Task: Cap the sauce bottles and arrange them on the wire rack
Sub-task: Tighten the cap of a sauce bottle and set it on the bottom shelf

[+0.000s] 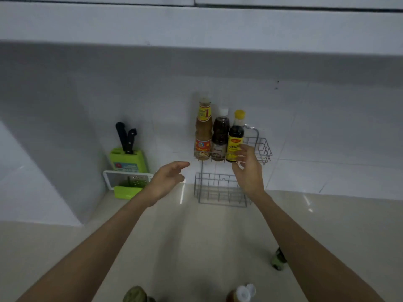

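Note:
A two-tier wire rack [262, 149] hangs on the tiled wall. Its upper shelf holds three capped bottles side by side: a tall orange sauce bottle [203, 129] at the left, a brown bottle with a white cap [220, 136] in the middle, and a dark bottle with a yellow cap and yellow label [236, 136] at the right. My right hand [248, 168] is just beside the dark bottle's base with fingers spread, touching or barely off it. My left hand [168, 177] hovers open, left of the rack. The lower shelf [218, 190] is empty.
A green knife block [127, 158] with black-handled knives stands at the left, with a green and white grater [127, 184] in front of it. A bottle with a flipped-open white cap [244, 293] sits at the counter's near edge. A small green object [278, 259] lies right.

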### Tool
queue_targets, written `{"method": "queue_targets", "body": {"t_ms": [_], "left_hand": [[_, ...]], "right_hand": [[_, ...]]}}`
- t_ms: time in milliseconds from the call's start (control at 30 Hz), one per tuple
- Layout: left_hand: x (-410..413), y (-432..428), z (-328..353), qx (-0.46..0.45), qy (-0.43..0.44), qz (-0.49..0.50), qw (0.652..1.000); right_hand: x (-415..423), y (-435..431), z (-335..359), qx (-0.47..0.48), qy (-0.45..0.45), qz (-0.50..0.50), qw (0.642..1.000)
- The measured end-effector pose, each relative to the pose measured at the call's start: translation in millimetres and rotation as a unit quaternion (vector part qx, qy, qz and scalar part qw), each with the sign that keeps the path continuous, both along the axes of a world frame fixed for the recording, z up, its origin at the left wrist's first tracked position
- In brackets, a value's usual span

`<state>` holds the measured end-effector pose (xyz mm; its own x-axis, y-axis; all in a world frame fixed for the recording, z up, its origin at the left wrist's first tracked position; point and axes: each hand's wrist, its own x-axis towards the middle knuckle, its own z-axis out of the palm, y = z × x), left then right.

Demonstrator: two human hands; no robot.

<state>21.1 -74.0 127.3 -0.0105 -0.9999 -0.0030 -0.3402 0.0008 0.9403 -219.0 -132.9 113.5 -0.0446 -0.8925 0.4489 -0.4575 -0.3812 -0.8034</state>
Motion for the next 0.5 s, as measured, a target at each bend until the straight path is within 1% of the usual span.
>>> {"method": "queue_targets", "body": {"t_ms": [33,100,167,233,300,367,433,500], "left_hand": [[9.7,13.4,-2.4,0.01,0.014,0.001,1.0],[29.0,43.1,-12.7,0.027,0.034,0.014,0.999],[46.6,75.4,-28.6,0.045,0.054,0.045,0.997],[65.1,112.8,-49.4,0.067,0.062,0.078,0.993],[80.4,148.8,-73.5,0.093,0.055,0.081,0.991],[89.2,184.1,-96.4,0.134,0.024,0.058,0.989],[90.6,213.9,-113.6,0.189,-0.005,0.007,0.982],[80.6,234.1,-124.3,0.234,0.009,-0.049,0.971]], "right_hand": [[3.8,11.0,-1.5,0.03,0.02,0.031,0.999],[14.5,30.3,-9.0,0.085,0.103,0.123,0.983],[30.3,47.9,-18.1,0.115,0.177,0.219,0.953],[52.1,68.7,-25.8,0.144,0.215,0.3,0.918],[73.9,88.8,-30.6,0.161,0.236,0.359,0.889],[93.8,111.6,-30.5,0.186,0.243,0.421,0.854],[109.8,134.5,-25.5,0.201,0.265,0.474,0.816],[122.2,153.7,-19.6,0.196,0.307,0.506,0.782]]}}
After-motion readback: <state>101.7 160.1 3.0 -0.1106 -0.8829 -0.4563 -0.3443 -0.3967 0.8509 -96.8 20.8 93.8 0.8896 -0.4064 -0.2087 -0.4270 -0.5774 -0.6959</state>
